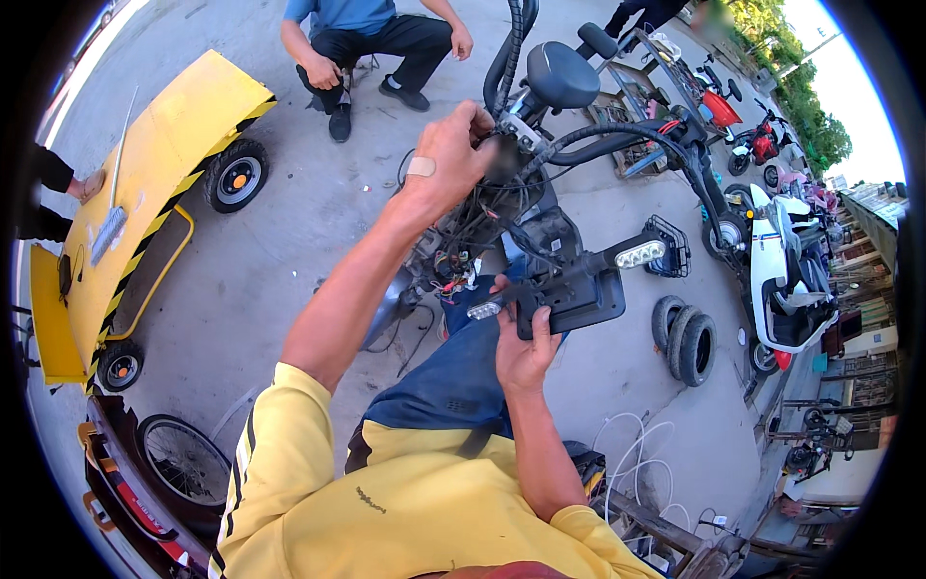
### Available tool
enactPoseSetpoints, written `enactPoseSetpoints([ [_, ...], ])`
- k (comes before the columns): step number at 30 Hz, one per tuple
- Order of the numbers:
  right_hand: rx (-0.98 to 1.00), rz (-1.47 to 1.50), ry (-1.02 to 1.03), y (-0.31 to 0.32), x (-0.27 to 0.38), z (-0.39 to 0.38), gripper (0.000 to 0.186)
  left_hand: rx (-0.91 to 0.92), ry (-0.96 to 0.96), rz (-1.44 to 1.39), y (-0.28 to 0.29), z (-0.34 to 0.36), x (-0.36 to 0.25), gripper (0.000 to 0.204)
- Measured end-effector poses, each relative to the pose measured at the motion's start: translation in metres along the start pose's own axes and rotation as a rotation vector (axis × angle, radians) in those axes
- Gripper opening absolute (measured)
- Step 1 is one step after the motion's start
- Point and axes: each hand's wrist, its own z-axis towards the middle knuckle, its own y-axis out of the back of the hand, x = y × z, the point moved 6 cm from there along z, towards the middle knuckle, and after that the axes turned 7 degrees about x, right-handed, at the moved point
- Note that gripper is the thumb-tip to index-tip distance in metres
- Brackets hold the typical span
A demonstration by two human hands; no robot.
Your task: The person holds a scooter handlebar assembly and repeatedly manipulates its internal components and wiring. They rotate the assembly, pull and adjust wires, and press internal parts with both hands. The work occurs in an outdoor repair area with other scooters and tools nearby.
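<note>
In front of me stands a partly dismantled electric scooter, its handlebar (603,145) topped by a round black mirror (562,75) seen from behind. My left hand (449,159), with a plaster near the wrist, reaches to the middle of the handlebar beside a metal clamp (522,133). Its fingers are curled closed; what they pinch is hidden. Lower down, my right hand (527,349) grips the lower edge of a black plastic light panel (579,299), thumb on the near face. The panel carries a clear LED lamp (640,254) at each end. Loose wires (453,265) with connectors hang between both hands.
Another person (362,39) squats ahead. A yellow cart (154,183) bearing a brush (109,234) stands left, above a spoked wheel (183,458). Stacked tyres (696,345), a black basket (667,246) and a white scooter (786,270) are right. White tubing (639,463) loops near my right elbow.
</note>
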Motion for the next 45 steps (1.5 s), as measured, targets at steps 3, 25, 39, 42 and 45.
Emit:
enactPoseSetpoints([
  [3,-0.041,0.029,-0.052,0.003,-0.003,-0.003,0.056,0.008,-0.004,0.083,-0.003,0.003,-0.009,0.018],
  [25,-0.053,0.141,-0.205,0.054,-0.034,-0.01,0.049,-0.299,-0.324,-0.111,-0.046,-0.028,0.002,0.035],
  [39,-0.087,0.127,-0.199,0.06,-0.036,-0.008,0.05,-0.344,-0.409,0.031,-0.054,-0.032,0.018,0.038],
  [42,-0.111,0.167,-0.211,0.062,-0.039,-0.009,0.051,-0.341,-0.417,0.051,-0.053,-0.032,0.019,0.038],
  [45,-0.142,0.242,-0.239,0.055,-0.036,-0.007,0.052,-0.326,-0.405,0.055,-0.05,-0.032,0.017,0.037],
])
